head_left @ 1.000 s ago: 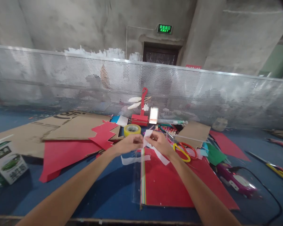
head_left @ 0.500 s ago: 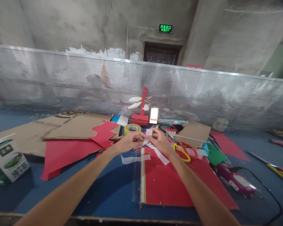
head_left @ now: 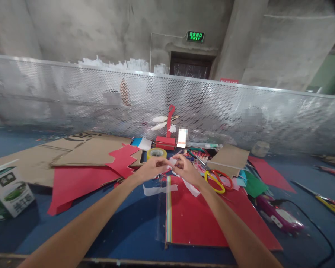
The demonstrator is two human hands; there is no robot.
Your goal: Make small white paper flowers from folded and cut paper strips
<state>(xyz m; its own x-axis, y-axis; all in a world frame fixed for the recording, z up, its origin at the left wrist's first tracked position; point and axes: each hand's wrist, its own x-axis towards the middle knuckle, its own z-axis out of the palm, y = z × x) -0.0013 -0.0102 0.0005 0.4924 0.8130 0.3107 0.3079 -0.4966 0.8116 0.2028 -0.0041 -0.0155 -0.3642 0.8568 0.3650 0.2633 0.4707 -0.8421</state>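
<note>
My left hand (head_left: 150, 169) and my right hand (head_left: 186, 168) meet above the blue table, fingers pinched together on a small piece of white paper (head_left: 172, 161). Most of that paper is hidden between the fingers. Under the hands lie white paper strips (head_left: 159, 189) and a pack of coloured paper with a red sheet (head_left: 194, 216) on top. A roll of yellow tape (head_left: 156, 153) sits just beyond my left hand. Scissors with yellow and red handles (head_left: 218, 179) lie right of my right hand.
Cardboard sheets (head_left: 83, 149) and red paper (head_left: 72, 182) cover the left. A printed carton (head_left: 9, 190) stands at far left. A purple glue gun (head_left: 277, 214) with a black cord lies right. A perforated metal screen (head_left: 240, 108) closes the back. A red stand (head_left: 167, 139) is behind.
The white paper stuck up between my hands a second ago; now it is folded or crumpled small within my fingertips, and both hands have drawn closer together.
</note>
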